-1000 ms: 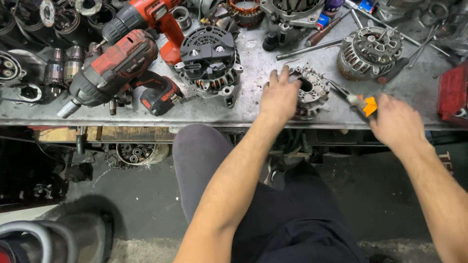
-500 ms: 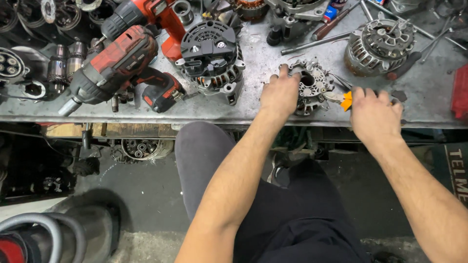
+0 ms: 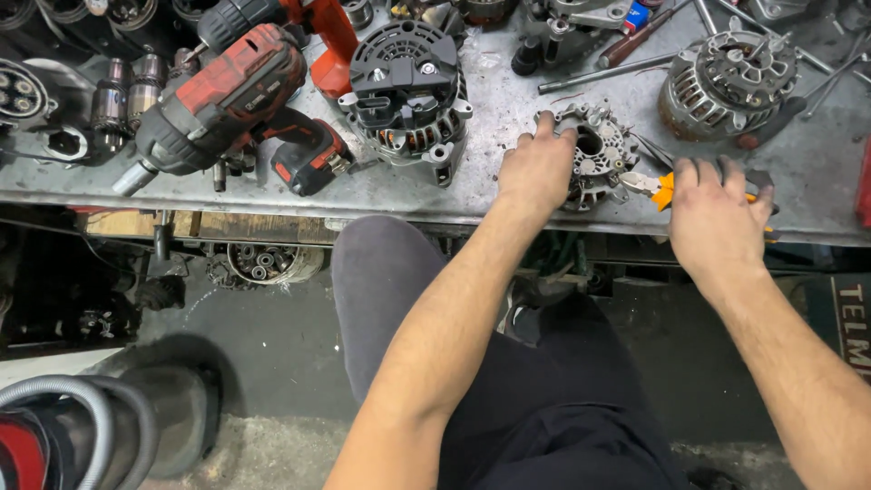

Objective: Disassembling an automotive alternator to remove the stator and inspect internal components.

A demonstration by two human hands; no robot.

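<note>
Head view looks down on a scratched, grimy sheet-metal workbench point(image 3: 508, 109) strewn with cast-metal car parts. Left hand point(image 3: 537, 168) lies flat on the bench with fingers loosely spread, its fingertips touching the rim of a small alternator end plate point(image 3: 601, 154), a round, ribbed, dull-grey casting with a dark hole in its middle, sitting near the front edge of the bench between the two hands. Right hand point(image 3: 717, 218) is palm down, fingers curled over the orange handles of a pair of pliers point(image 3: 655, 186); the bright metal nose pokes out to the left, just beside the end plate (whether the hand is gripping or only resting on the handles, I cannot tell).

Left of the plate stands a complete alternator point(image 3: 406, 86), black plastic cap on top, finned silvery housing with copper windings showing through the slots. Further left lies a red-and-black cordless impact wrench point(image 3: 222, 100), its rubbery casing scuffed and dusty. Another alternator point(image 3: 726, 82), bare ribbed aluminium, sits at the back right, with a long steel rod point(image 3: 599, 73) lying between the two.

Under the bench a round tin point(image 3: 272, 261) holds small dark metal pieces. At the lower left curls a grey ribbed hose point(image 3: 63, 399)
</note>
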